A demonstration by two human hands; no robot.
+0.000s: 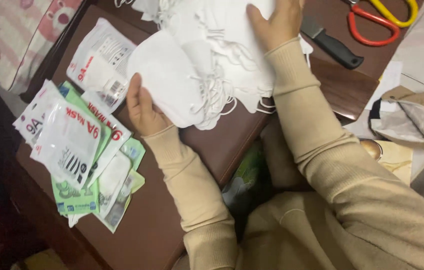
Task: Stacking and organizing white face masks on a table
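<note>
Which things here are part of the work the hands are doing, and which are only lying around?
In use:
- left hand, holding one white mask
- right hand, resting on the pile of white masks

Lying about:
- sealed mask packets
- knife
- scissors
- brown table

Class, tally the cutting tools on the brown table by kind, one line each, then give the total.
Scissors: 2 (one red-handled, one yellow-handled)
Knife: 1 (black handle)
Total: 3
</note>
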